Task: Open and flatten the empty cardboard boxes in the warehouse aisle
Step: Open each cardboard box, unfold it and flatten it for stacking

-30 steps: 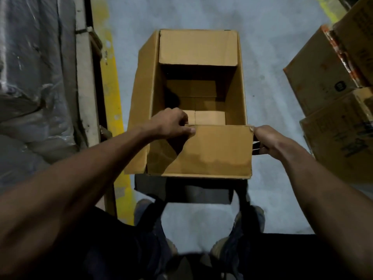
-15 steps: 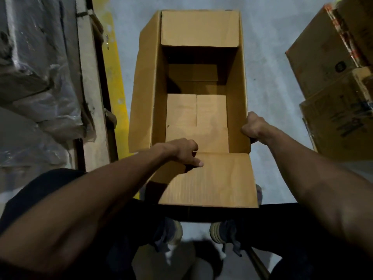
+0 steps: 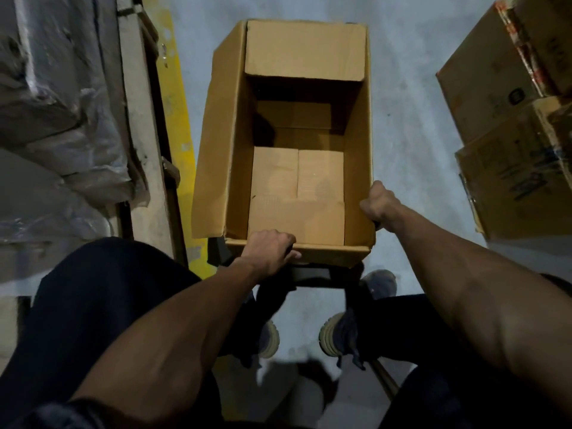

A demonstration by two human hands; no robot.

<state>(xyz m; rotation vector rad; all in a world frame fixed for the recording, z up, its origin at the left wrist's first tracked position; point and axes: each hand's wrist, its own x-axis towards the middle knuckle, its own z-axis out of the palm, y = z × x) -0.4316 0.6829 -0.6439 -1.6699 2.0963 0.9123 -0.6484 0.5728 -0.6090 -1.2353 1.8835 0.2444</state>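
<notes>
Cardboard box [image 3: 216, 144], unprinted inside, gripped by left hand [image 3: 272, 252] and right hand [image 3: 379, 202].

Dim grey concrete floor [image 3: 408, 88], yellow floor line [image 3: 178, 119], and what looks like plastic-wrapped stock [image 3: 55, 119] at left.

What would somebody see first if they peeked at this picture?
A big open cardboard box stands in the middle of the grey floor, empty inside. The left hand grips its near edge and the right hand grips its right wall. More boxes are stacked at the right.
</notes>
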